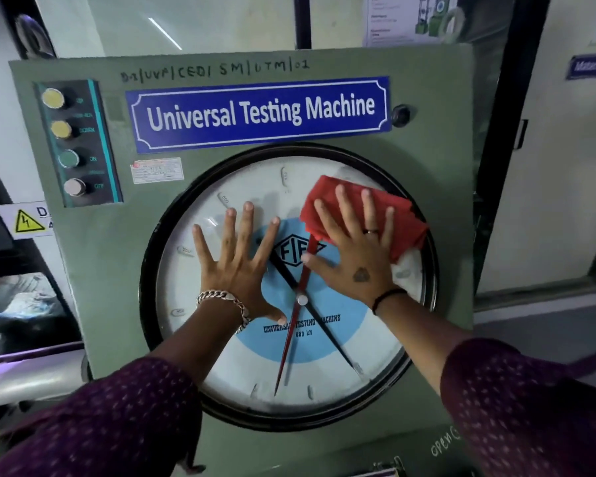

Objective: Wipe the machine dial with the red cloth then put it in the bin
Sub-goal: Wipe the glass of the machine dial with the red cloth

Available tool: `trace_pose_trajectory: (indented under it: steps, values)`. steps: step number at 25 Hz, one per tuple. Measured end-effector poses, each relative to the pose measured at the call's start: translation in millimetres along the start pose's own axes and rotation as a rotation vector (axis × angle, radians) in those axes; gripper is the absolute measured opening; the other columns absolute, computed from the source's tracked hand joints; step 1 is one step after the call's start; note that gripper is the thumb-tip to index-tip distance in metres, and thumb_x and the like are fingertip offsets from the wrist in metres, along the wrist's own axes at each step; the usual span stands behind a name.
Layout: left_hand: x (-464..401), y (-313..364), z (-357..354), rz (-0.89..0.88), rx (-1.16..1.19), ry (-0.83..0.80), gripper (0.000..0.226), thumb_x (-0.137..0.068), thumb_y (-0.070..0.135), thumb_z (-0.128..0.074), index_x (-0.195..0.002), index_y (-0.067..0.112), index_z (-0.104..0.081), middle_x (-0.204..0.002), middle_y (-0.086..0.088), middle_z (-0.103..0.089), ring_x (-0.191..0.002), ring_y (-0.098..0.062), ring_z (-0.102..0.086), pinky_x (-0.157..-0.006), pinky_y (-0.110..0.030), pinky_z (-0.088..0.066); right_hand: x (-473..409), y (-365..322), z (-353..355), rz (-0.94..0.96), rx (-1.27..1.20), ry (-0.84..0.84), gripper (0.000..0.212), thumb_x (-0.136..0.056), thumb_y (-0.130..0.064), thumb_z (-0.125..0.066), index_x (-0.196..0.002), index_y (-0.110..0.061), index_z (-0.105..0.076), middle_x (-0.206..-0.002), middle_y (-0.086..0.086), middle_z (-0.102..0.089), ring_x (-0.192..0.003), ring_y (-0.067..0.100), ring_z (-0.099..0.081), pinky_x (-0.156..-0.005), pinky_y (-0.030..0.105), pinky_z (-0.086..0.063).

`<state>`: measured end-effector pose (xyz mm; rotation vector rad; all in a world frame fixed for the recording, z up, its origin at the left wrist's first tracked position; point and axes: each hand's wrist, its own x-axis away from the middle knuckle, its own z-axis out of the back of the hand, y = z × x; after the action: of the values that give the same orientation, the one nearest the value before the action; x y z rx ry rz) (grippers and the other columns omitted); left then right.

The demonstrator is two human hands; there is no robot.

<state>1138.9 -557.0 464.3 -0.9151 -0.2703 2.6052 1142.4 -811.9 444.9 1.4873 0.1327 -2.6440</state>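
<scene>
The machine dial point(221, 366) is a large round glass face with a black rim, a blue centre ring, and red and black needles, set in the green panel. The red cloth point(406, 215) lies flat against the upper right of the glass. My right hand point(355, 249) presses on it with fingers spread. My left hand point(238, 263) rests flat on the left half of the glass, fingers apart, holding nothing. No bin is in view.
A blue sign point(260, 111) reading "Universal Testing Machine" sits above the dial. A strip of push buttons point(71, 142) runs down the panel's left side. A yellow electrical warning label point(26, 220) hangs at far left. A door point(561, 149) stands to the right.
</scene>
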Motion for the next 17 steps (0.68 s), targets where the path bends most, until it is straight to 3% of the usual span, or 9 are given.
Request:
trace_pose_trajectory:
  steps: [4,6,9,12,15,17]
  values:
    - [-2,-2,3,0.005,0.010,-0.002,0.192,-0.017,0.106,-0.072,-0.176,0.034,0.007,-0.183,-0.014,0.021,-0.169,-0.043,0.012,-0.121,-0.086,0.004,54,24,0,0.268,0.026,-0.095,0.099,-0.088,-0.078,-0.062,-0.174,-0.056,-0.017,-0.189,-0.016,-0.010,-0.175,0.033,-0.010,-0.131,0.076,-0.012]
    - [0,-1,7,0.010,0.006,-0.018,0.191,-0.018,0.106,-0.072,-0.176,0.035,0.008,-0.182,-0.013,0.023,-0.169,-0.043,0.013,-0.122,-0.085,0.004,56,41,15,0.223,0.034,-0.135,0.097,-0.088,-0.065,-0.067,-0.173,-0.057,-0.021,-0.188,-0.017,-0.015,-0.173,0.030,-0.019,-0.130,0.072,-0.018]
    - [3,2,20,0.031,0.013,-0.061,0.187,-0.023,0.107,-0.071,-0.174,0.038,0.016,-0.181,-0.011,0.028,-0.169,-0.040,0.015,-0.123,-0.083,0.006,23,30,44,0.072,-0.046,-0.165,0.083,-0.090,-0.044,-0.068,-0.167,-0.054,-0.041,-0.183,-0.016,-0.031,-0.164,0.033,-0.036,-0.126,0.067,-0.029]
    - [11,-3,44,0.052,0.066,-0.111,0.178,-0.033,0.108,-0.066,-0.167,0.044,0.030,-0.178,-0.001,0.039,-0.168,-0.032,0.024,-0.127,-0.078,0.007,-12,10,80,0.067,-0.195,-0.281,0.070,-0.096,-0.019,-0.069,-0.160,-0.044,-0.059,-0.177,-0.012,-0.045,-0.141,0.039,-0.051,-0.118,0.055,-0.041]
    - [38,-11,80,0.120,0.158,-0.152,0.166,-0.041,0.111,-0.059,-0.164,0.050,0.034,-0.181,0.009,0.028,-0.169,-0.023,0.019,-0.131,-0.071,0.006,-15,-5,115,0.119,-0.389,-0.349,0.064,-0.096,0.002,-0.064,-0.152,-0.027,-0.072,-0.166,0.001,-0.059,-0.129,0.042,-0.058,-0.117,0.050,-0.048]
    - [65,-14,106,0.184,0.215,-0.130,0.157,-0.045,0.114,-0.052,-0.169,0.051,0.021,-0.184,0.011,0.017,-0.170,-0.019,0.011,-0.133,-0.067,0.001,-1,-18,138,0.144,-0.482,-0.329,0.062,-0.093,0.004,-0.065,-0.148,-0.021,-0.074,-0.161,0.006,-0.063,-0.129,0.042,-0.061,-0.115,0.050,-0.051]
